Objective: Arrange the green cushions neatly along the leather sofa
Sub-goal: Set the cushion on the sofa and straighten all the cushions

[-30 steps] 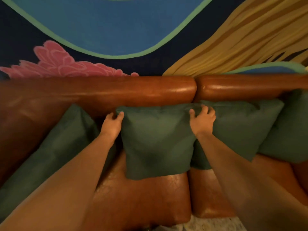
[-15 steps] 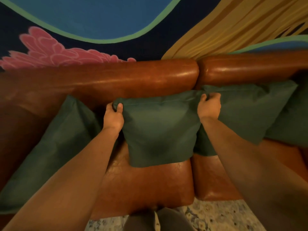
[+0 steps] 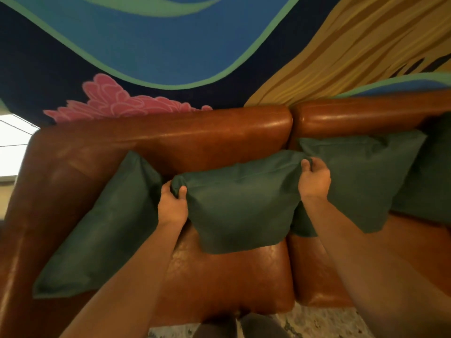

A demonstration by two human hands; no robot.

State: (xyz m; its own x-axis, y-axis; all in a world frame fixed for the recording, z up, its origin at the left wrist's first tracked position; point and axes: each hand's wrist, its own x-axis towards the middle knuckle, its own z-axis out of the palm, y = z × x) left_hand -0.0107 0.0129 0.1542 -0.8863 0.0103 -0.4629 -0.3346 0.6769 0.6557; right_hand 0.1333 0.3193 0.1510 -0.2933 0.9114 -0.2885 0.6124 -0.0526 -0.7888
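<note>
A green cushion (image 3: 241, 206) stands in the middle of the brown leather sofa (image 3: 219, 276), tilted with its left top corner lower. My left hand (image 3: 172, 208) grips that left corner, thumb on the front. My right hand (image 3: 314, 178) grips the right top corner. Another green cushion (image 3: 102, 230) leans against the sofa's left arm and back. A third green cushion (image 3: 366, 172) rests against the backrest to the right, partly behind the held one. A fourth (image 3: 432, 181) shows at the far right edge.
The sofa backrest (image 3: 170, 137) runs across the view, with a seam (image 3: 291, 123) between two sections. A painted mural wall (image 3: 170, 45) rises behind it. Patterned floor (image 3: 317, 323) and my dark trousers (image 3: 239, 328) show at the bottom.
Both hands went from resting on the middle cushion's top corners to gripping them. The cushion has come away from the backrest and tilted, left side lower. The view shifted right, showing the sofa's left arm.
</note>
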